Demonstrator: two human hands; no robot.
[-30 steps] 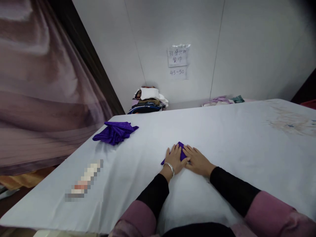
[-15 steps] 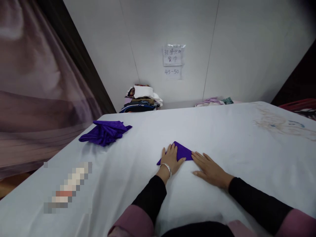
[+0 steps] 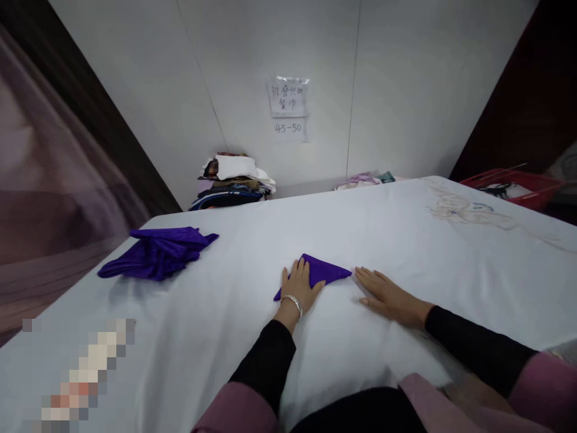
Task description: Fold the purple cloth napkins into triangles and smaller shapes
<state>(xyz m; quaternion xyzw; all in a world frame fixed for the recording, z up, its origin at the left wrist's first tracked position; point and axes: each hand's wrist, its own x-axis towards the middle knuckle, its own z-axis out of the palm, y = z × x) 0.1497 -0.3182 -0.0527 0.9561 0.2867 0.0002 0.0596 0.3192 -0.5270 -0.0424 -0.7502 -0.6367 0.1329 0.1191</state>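
A purple cloth napkin (image 3: 325, 270), folded to a triangle, lies on the white tablecloth (image 3: 252, 337) in front of me. My left hand (image 3: 301, 285), with a silver bracelet at its wrist, rests flat on the left part of the napkin, fingers apart, and hides some of it. Just past the napkin's right tip, my right hand (image 3: 387, 294) is stretched out low over the cloth and holds nothing. Whether it touches the cloth I cannot tell.
Crumpled purple cloths (image 3: 160, 252) lie at the table's left. Behind the table is a stack of folded clothes (image 3: 234, 180). Paper signs (image 3: 288, 105) hang on the wall. A red basket (image 3: 536, 189) stands at far right. A pixelated patch (image 3: 90, 361) covers something at front left.
My right hand has slid off the napkin's right corner and now lies apart from it. My left hand stays on the napkin. The view has turned to the right.
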